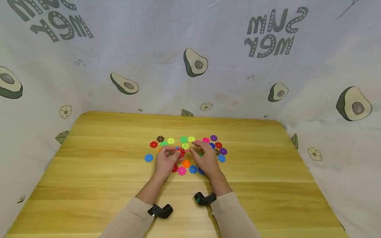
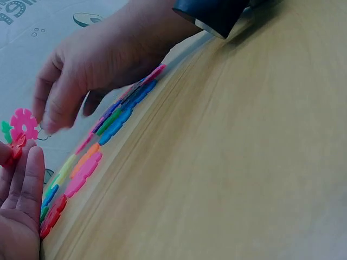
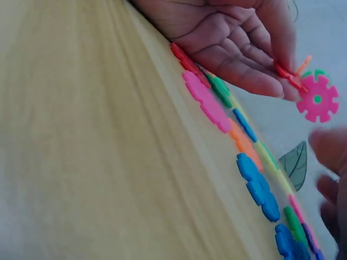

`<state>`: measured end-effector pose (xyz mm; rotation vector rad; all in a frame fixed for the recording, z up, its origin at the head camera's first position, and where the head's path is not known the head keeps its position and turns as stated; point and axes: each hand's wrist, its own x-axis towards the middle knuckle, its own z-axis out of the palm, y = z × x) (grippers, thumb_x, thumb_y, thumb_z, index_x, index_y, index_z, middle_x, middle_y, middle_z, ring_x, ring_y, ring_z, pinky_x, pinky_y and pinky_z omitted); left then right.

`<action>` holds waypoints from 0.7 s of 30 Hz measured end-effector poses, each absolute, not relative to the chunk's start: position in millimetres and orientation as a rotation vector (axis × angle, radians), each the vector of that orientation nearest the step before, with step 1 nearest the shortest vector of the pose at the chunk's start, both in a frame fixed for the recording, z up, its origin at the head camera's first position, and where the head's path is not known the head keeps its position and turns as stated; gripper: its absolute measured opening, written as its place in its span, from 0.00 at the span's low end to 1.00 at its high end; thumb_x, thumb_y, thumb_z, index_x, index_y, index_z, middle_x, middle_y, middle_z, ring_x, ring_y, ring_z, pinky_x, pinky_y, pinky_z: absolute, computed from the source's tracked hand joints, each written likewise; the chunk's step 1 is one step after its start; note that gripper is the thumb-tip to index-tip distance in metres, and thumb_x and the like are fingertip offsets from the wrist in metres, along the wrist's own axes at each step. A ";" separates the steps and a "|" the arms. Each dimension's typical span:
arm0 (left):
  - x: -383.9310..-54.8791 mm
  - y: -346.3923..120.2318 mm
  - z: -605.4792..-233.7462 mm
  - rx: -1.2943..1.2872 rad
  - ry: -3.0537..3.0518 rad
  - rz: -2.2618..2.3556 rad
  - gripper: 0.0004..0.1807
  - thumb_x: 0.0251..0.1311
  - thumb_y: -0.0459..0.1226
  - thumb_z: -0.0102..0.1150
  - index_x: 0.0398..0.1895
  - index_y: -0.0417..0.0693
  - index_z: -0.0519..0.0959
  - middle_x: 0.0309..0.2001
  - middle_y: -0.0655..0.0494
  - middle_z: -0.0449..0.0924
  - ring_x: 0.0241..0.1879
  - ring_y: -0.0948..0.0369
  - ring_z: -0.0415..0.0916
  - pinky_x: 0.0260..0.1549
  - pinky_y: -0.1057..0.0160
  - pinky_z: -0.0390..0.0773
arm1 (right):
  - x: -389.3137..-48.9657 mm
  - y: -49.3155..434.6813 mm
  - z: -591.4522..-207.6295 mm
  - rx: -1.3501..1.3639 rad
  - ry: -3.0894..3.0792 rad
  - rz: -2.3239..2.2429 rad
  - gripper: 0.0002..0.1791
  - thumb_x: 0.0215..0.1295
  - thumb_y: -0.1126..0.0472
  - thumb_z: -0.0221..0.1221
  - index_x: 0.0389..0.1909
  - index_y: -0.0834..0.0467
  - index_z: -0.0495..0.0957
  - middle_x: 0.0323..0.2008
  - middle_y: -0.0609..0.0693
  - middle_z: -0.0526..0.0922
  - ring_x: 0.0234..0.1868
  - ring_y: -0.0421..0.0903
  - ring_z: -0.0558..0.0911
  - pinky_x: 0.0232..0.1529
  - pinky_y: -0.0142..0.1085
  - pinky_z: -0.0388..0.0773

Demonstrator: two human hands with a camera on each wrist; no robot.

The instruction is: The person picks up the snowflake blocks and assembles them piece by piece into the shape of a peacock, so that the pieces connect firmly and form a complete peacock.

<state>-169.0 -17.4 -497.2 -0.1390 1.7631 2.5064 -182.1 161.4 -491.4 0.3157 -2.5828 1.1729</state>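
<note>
While your left hand [image 1: 164, 163] pinches the disc cluster [image 3: 311, 92] above the table [image 1: 104, 165], your right hand [image 1: 208, 161] hovers beside it, empty; expect light, stiff, slightly slick pieces, best held by rims.

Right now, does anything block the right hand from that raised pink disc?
Nothing visible does: the right wrist view shows only an open gap between the right hand and the pink disc. Opposite, the left hand pinches the red disc touching it.
</note>
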 end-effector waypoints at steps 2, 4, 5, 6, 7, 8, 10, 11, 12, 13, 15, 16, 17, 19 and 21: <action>-169.0 -17.1 -496.5 -0.130 1.751 2.521 0.17 0.66 0.24 0.60 0.56 0.31 0.69 0.36 0.54 0.79 0.32 0.62 0.85 0.38 0.62 0.89 | -183.6 163.6 -491.4 0.235 -2.646 0.968 0.15 0.66 0.59 0.69 0.52 0.57 0.85 0.53 0.54 0.86 0.57 0.56 0.78 0.64 0.52 0.77; -169.5 -16.9 -495.9 -0.116 1.754 2.528 0.22 0.66 0.24 0.59 0.62 0.33 0.68 0.34 0.56 0.78 0.31 0.62 0.84 0.39 0.62 0.89 | -185.3 165.1 -491.6 0.173 -2.724 0.783 0.16 0.68 0.56 0.67 0.54 0.55 0.85 0.58 0.53 0.84 0.62 0.60 0.73 0.68 0.57 0.70; -169.4 -16.9 -495.3 -0.110 1.763 2.523 0.24 0.66 0.24 0.59 0.64 0.34 0.68 0.34 0.57 0.78 0.30 0.62 0.84 0.38 0.63 0.89 | -185.8 165.5 -492.1 0.157 -2.761 0.717 0.16 0.69 0.56 0.66 0.56 0.55 0.84 0.59 0.53 0.83 0.65 0.61 0.71 0.70 0.59 0.67; -169.2 -17.0 -495.4 -0.107 1.776 2.515 0.26 0.66 0.24 0.58 0.67 0.36 0.67 0.33 0.58 0.78 0.31 0.62 0.84 0.38 0.64 0.89 | -186.2 165.7 -492.7 0.144 -2.798 0.672 0.17 0.70 0.55 0.64 0.57 0.54 0.83 0.61 0.52 0.83 0.68 0.63 0.69 0.73 0.61 0.63; -168.8 -17.2 -495.1 -0.103 1.799 2.502 0.27 0.67 0.24 0.58 0.68 0.37 0.67 0.33 0.58 0.78 0.30 0.63 0.84 0.38 0.65 0.89 | -186.5 165.4 -492.8 0.141 -2.826 0.647 0.18 0.71 0.55 0.63 0.59 0.53 0.83 0.62 0.52 0.82 0.70 0.64 0.67 0.74 0.62 0.60; -168.9 -17.5 -495.6 -0.101 1.819 2.490 0.28 0.67 0.25 0.58 0.70 0.38 0.67 0.33 0.59 0.78 0.31 0.62 0.83 0.38 0.65 0.89 | -186.8 165.1 -493.2 0.142 -2.842 0.633 0.18 0.72 0.54 0.62 0.60 0.53 0.82 0.63 0.51 0.83 0.72 0.65 0.66 0.75 0.63 0.58; -168.5 -18.2 -495.6 -0.105 1.844 2.471 0.30 0.67 0.26 0.58 0.72 0.41 0.66 0.34 0.59 0.78 0.32 0.62 0.83 0.38 0.67 0.88 | -186.7 164.0 -493.4 0.147 -2.845 0.638 0.17 0.73 0.55 0.61 0.60 0.53 0.82 0.61 0.51 0.84 0.73 0.64 0.65 0.77 0.64 0.55; -168.1 -18.6 -495.8 -0.111 1.848 2.463 0.31 0.67 0.26 0.58 0.73 0.43 0.66 0.34 0.59 0.78 0.32 0.62 0.83 0.38 0.67 0.88 | -186.3 163.3 -493.6 0.150 -2.833 0.647 0.17 0.73 0.55 0.61 0.59 0.53 0.82 0.59 0.51 0.85 0.73 0.64 0.66 0.77 0.64 0.54; -168.0 -19.0 -496.3 -0.113 1.851 2.459 0.31 0.67 0.26 0.58 0.74 0.43 0.66 0.35 0.59 0.78 0.33 0.61 0.83 0.38 0.67 0.88 | -186.1 162.8 -494.0 0.144 -2.825 0.651 0.16 0.73 0.55 0.62 0.58 0.53 0.83 0.58 0.52 0.86 0.73 0.63 0.66 0.77 0.63 0.54; -167.7 -19.3 -496.4 -0.118 1.851 2.458 0.31 0.67 0.26 0.58 0.74 0.44 0.67 0.35 0.59 0.77 0.33 0.61 0.83 0.38 0.66 0.88 | -185.7 162.2 -494.5 0.133 -2.818 0.655 0.16 0.72 0.54 0.63 0.57 0.53 0.83 0.56 0.53 0.86 0.72 0.63 0.66 0.76 0.63 0.55; -167.3 -19.8 -496.3 -0.126 1.843 2.457 0.31 0.66 0.26 0.58 0.73 0.45 0.68 0.36 0.58 0.76 0.34 0.60 0.83 0.39 0.66 0.88 | -184.6 161.1 -494.4 0.078 -2.826 0.659 0.17 0.71 0.52 0.64 0.56 0.54 0.84 0.56 0.56 0.84 0.71 0.64 0.65 0.75 0.63 0.55; -167.4 -19.8 -496.3 -0.127 1.847 2.452 0.31 0.66 0.26 0.59 0.73 0.44 0.69 0.36 0.57 0.76 0.34 0.60 0.83 0.39 0.65 0.89 | -184.1 160.7 -494.2 0.049 -2.833 0.661 0.18 0.70 0.51 0.64 0.56 0.54 0.84 0.56 0.58 0.82 0.70 0.65 0.64 0.75 0.63 0.55; -167.6 -19.8 -496.4 -0.125 1.850 2.450 0.30 0.66 0.26 0.59 0.72 0.44 0.69 0.37 0.57 0.75 0.33 0.60 0.84 0.39 0.65 0.89 | -183.7 160.2 -493.8 0.022 -2.845 0.662 0.18 0.70 0.49 0.64 0.56 0.54 0.84 0.56 0.59 0.80 0.70 0.66 0.63 0.75 0.63 0.55; -168.4 -19.6 -496.7 -0.119 1.862 2.444 0.29 0.65 0.26 0.60 0.70 0.42 0.71 0.37 0.55 0.75 0.33 0.61 0.84 0.39 0.64 0.89 | -183.5 159.4 -492.4 -0.016 -2.864 0.672 0.19 0.70 0.48 0.64 0.54 0.54 0.84 0.56 0.61 0.76 0.70 0.67 0.61 0.74 0.64 0.53; -169.7 -19.1 -497.1 -0.117 1.864 2.440 0.28 0.65 0.26 0.61 0.69 0.41 0.71 0.37 0.55 0.75 0.32 0.62 0.84 0.39 0.64 0.89 | -183.2 159.0 -491.4 -0.020 -2.866 0.681 0.17 0.70 0.48 0.64 0.52 0.55 0.84 0.55 0.61 0.75 0.69 0.67 0.60 0.74 0.63 0.51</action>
